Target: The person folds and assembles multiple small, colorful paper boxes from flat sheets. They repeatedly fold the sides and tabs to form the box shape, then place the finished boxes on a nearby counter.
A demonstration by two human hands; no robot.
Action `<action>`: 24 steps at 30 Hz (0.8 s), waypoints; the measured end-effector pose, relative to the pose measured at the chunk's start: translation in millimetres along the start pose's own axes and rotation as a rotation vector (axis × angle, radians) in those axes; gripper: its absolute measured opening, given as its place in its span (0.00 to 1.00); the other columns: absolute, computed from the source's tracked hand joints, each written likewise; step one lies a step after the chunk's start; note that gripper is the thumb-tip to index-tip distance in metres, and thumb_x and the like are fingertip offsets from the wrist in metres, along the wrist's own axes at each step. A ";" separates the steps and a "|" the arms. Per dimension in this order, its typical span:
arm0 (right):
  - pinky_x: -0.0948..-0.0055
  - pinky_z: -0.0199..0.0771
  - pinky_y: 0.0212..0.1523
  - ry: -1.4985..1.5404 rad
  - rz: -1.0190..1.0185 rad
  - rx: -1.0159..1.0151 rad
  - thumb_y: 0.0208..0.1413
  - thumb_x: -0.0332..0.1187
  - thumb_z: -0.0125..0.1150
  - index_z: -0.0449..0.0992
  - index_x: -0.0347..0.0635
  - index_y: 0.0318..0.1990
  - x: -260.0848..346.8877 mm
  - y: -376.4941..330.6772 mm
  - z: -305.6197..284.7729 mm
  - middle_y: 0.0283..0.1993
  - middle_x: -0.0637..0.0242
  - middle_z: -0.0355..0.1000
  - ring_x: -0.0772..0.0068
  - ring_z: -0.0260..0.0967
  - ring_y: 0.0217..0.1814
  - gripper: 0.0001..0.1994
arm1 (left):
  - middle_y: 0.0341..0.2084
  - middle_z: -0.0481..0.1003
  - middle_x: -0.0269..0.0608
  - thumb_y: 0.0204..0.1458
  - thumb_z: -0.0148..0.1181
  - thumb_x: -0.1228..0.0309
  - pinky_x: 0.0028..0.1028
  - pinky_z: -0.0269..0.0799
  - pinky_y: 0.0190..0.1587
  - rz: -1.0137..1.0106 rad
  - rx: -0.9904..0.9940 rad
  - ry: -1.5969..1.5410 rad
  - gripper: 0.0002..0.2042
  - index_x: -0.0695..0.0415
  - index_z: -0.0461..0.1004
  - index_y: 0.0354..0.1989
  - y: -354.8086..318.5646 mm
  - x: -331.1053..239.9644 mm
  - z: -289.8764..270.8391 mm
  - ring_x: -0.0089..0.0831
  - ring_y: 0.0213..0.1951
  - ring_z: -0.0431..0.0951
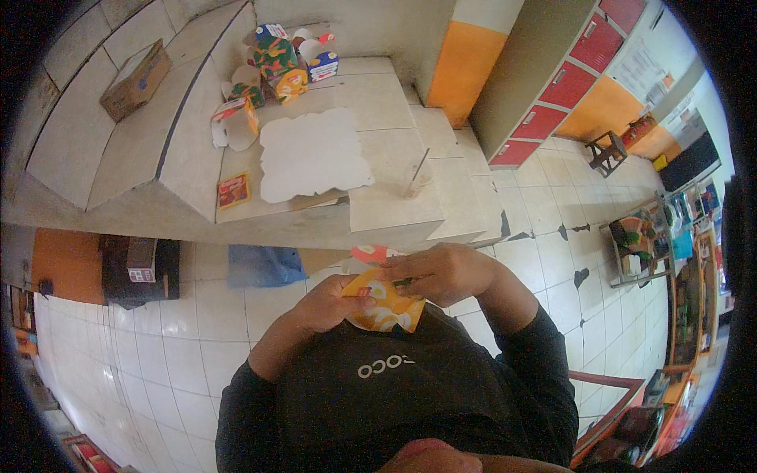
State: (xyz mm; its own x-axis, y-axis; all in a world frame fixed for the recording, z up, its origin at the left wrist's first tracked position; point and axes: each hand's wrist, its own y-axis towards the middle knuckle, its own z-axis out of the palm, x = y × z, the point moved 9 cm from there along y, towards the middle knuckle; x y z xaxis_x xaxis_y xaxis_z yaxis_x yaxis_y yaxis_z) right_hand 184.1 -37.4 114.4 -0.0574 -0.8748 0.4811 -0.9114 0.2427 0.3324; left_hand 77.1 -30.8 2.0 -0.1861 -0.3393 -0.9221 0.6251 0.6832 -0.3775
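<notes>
Seen from above, a person in a black long-sleeved top stands at a tiled counter (394, 209). At far left on the counter lies a closed brown cardboard box (136, 79). Next, toward the middle, lies a small flat red and yellow packet (234, 190), and behind it one half-folded printed carton (235, 120) with its white flaps open. Further back, against the wall, a cluster of folded-up colourful cartons (285, 59) stands together. A stack of flat white carton blanks (314, 154), with scalloped edges, lies in the middle of the counter, printed side down. To its right stands a clear plastic cup (414, 185) with a straw.

Below the counter edge, close to the chest, both hands work on one flat orange and yellow printed carton blank (384, 303). The left hand (327, 303) is closed around its left edge, thumb on top. The right hand (448, 272) is curled over its upper right part, fingers pressing down as if bending a panel. The blank is in the air between the hands, apart from the counter.

Judging by how things lie, several cartons are already folded at the back, this one is only beginning to take shape, and the white stack is not yet folded.

On the right, red cabinet doors (568, 83) and a small wooden stool (605, 151) stand on the cracked tile floor.
</notes>
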 end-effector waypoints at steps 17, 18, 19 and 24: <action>0.67 0.64 0.53 0.379 0.622 -0.362 0.49 0.29 0.58 0.62 0.42 0.57 -27.6 -16.0 4.5 0.51 0.54 0.67 0.58 0.65 0.55 0.25 | 0.38 0.74 0.41 0.48 0.59 0.68 0.26 0.67 0.46 0.021 -0.016 -0.060 0.18 0.64 0.68 0.46 -6.9 1.8 -2.4 0.27 0.40 0.73; 0.67 0.64 0.52 0.359 0.682 -0.325 0.49 0.29 0.58 0.63 0.42 0.56 -32.2 -17.0 6.3 0.51 0.54 0.68 0.58 0.66 0.54 0.24 | 0.38 0.74 0.41 0.48 0.59 0.68 0.26 0.67 0.46 0.010 -0.011 -0.040 0.18 0.64 0.69 0.46 -6.5 4.6 -2.8 0.27 0.40 0.73; 0.68 0.64 0.52 0.339 0.748 -0.288 0.49 0.28 0.58 0.64 0.42 0.55 -36.6 -19.7 8.8 0.50 0.54 0.68 0.58 0.66 0.53 0.23 | 0.38 0.73 0.42 0.48 0.59 0.69 0.26 0.67 0.46 0.018 -0.005 -0.057 0.18 0.64 0.68 0.46 -5.5 2.8 -1.8 0.27 0.40 0.73; 0.70 0.67 0.48 0.138 0.766 -0.365 0.49 0.29 0.57 0.70 0.41 0.49 -50.0 -31.7 29.5 0.47 0.54 0.71 0.59 0.70 0.48 0.17 | 0.39 0.72 0.44 0.49 0.57 0.71 0.29 0.70 0.44 0.107 -0.084 -0.401 0.19 0.65 0.65 0.49 2.3 -4.1 4.8 0.30 0.40 0.74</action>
State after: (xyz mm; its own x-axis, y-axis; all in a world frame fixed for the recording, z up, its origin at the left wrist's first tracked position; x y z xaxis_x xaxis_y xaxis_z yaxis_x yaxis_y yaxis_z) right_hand 203.9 -13.7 55.9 -0.5318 -0.3615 0.7658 -0.4519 0.8859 0.1043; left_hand 82.9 -30.9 5.3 0.1963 -0.4769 -0.8568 0.5581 0.7728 -0.3023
